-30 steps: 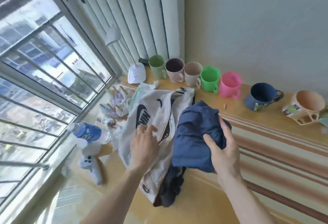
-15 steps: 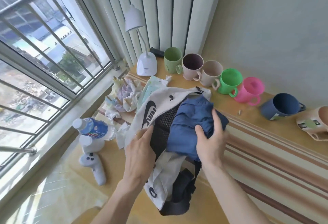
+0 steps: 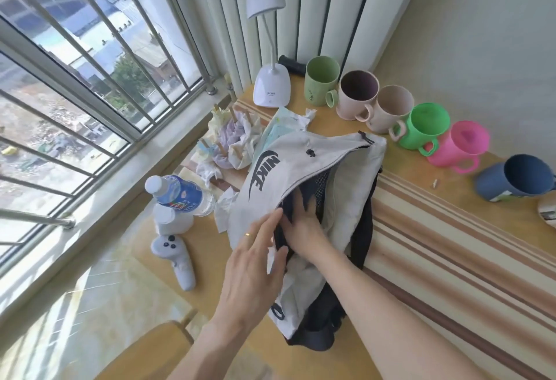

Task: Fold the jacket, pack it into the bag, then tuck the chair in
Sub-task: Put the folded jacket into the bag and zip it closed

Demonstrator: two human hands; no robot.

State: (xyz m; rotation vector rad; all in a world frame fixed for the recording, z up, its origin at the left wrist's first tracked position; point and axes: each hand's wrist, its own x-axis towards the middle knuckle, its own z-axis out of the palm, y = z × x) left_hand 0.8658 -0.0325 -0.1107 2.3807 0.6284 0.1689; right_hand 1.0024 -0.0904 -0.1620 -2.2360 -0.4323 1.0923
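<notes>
A white Nike drawstring bag [image 3: 301, 154] with black straps lies on the yellow table [image 3: 150, 283], its mouth gaping toward me. My left hand [image 3: 252, 262] grips the near rim of the mouth, thumb under the black edge, and holds it apart. My right hand [image 3: 304, 226] reaches inside the bag, fingers sunk into dark blue cloth, the jacket [image 3: 308, 191]. Nearly all of the jacket is hidden by the bag's front panel. A rounded wooden edge [image 3: 162, 340] at the bottom may be the chair's back.
Several mugs [image 3: 358, 94] line the wall behind the bag, beside a white desk lamp [image 3: 270, 88]. Left of the bag are crumpled papers [image 3: 234, 139], a water bottle [image 3: 180, 196] and a white controller [image 3: 177, 256]. A striped cloth [image 3: 451, 244] covers the table's right side.
The blue jacket, held above the bag's mouth a moment ago, has gone down inside with my right hand. My left hand stays on the rim. The view has tilted up.
</notes>
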